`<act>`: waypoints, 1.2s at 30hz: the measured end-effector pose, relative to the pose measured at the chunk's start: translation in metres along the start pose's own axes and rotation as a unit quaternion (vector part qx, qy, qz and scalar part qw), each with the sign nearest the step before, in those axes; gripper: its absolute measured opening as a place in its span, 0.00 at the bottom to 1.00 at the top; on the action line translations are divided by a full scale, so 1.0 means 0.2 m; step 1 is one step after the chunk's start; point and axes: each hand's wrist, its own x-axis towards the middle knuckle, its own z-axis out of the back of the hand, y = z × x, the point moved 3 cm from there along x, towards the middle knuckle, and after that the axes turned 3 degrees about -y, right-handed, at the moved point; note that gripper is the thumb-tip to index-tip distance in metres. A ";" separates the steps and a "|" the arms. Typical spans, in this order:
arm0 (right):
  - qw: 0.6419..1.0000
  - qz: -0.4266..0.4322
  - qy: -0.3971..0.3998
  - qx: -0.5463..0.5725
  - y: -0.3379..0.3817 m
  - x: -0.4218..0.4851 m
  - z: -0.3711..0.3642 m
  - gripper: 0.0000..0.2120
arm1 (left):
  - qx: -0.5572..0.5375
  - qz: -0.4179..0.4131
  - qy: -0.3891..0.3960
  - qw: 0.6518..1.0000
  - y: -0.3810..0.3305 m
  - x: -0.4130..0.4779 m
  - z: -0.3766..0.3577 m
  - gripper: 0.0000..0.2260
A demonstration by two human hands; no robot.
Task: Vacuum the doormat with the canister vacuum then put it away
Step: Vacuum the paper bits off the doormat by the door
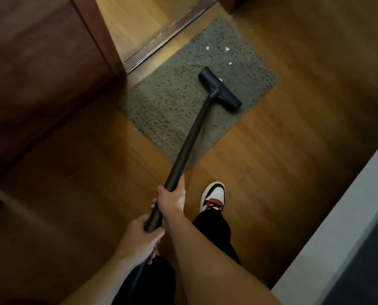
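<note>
The right hand [171, 201] has its grip curled tight round the long black vacuum tube [192, 137]. The left hand [139, 236] grips the tube nearer the body, fingers wrapped round it too. The tube runs out to the flat black floor head [220, 89], which rests on the right part of the grey shaggy doormat [172, 102]. This looks like the cleaning step. Small white scraps [227, 49] lie farther off, so the next push should go forward over them.

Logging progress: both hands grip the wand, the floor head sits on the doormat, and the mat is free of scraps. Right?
No: the head view shows white scraps lying on the doormat beyond the floor head. The rest holds.
</note>
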 end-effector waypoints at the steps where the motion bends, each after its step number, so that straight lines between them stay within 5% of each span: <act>1: 1.000 -0.003 0.004 -0.001 -0.03 -0.03 -0.02 0.40 | -0.011 0.007 0.002 1.000 0.04 -0.02 0.02 0.07; 15: 1.000 -0.005 0.018 -0.019 -0.15 -0.11 -0.08 0.41 | -0.051 0.024 0.000 0.998 0.19 -0.09 0.06 0.06; 36: 0.999 0.035 0.001 -0.035 0.47 0.41 0.25 0.34 | -0.031 -0.010 -0.029 0.999 -0.51 0.27 -0.30 0.05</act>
